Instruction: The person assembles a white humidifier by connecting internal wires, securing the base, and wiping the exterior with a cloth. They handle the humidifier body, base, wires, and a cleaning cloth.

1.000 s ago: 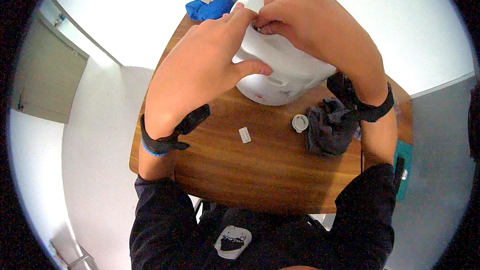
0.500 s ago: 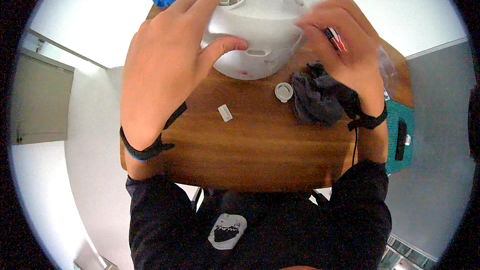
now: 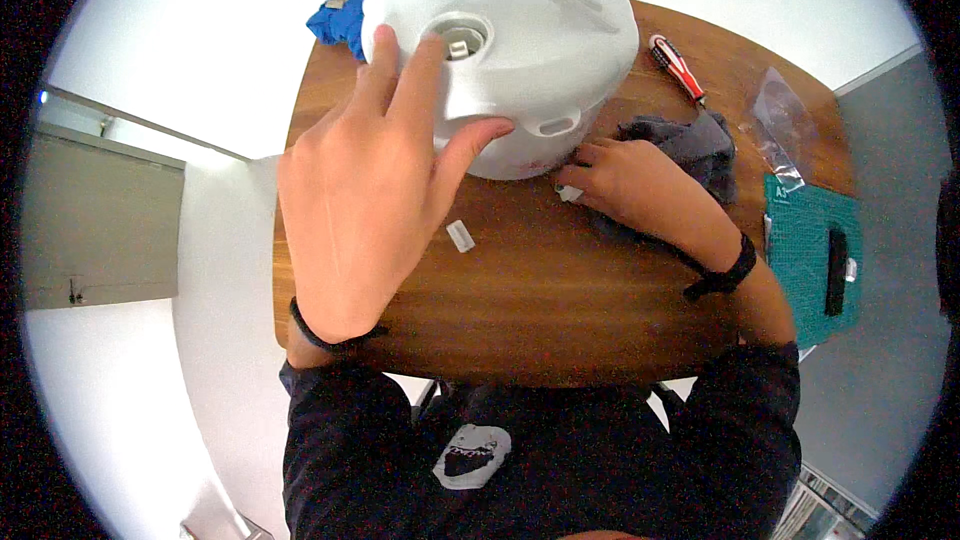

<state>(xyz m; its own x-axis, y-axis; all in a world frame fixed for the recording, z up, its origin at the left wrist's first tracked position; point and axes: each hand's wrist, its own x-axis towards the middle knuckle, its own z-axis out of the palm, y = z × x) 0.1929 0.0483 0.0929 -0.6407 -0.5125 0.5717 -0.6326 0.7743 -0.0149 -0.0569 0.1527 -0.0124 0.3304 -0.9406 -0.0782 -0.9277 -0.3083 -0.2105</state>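
A white, rounded appliance that looks like a rice cooker (image 3: 550,60) stands at the far middle of the table, with a round recess (image 3: 470,38) in its top. My left hand (image 3: 365,175) rests on it, fingers spread near the recess and thumb stretched along its near side. Low by the appliance's near right side, my right hand (image 3: 640,180) is closed on a small white cap (image 3: 569,194), mostly covered by the fingers. Beneath and behind that hand lies a dark grey cloth (image 3: 712,145). A small white rectangular piece (image 3: 461,236) lies on the table between my arms.
A red and black screwdriver (image 3: 677,68) lies right of the appliance on the wooden table (image 3: 500,310). Farther right are a clear plastic bag (image 3: 785,125) and a green cutting mat (image 3: 805,240) bearing a black strip (image 3: 836,272). Some blue cloth (image 3: 345,15) sits at the far left.
My right hand has come down from the appliance's right side and closed on the white cap, uncovering the screwdriver. My left hand stays on the appliance. The whole view has shifted slightly.
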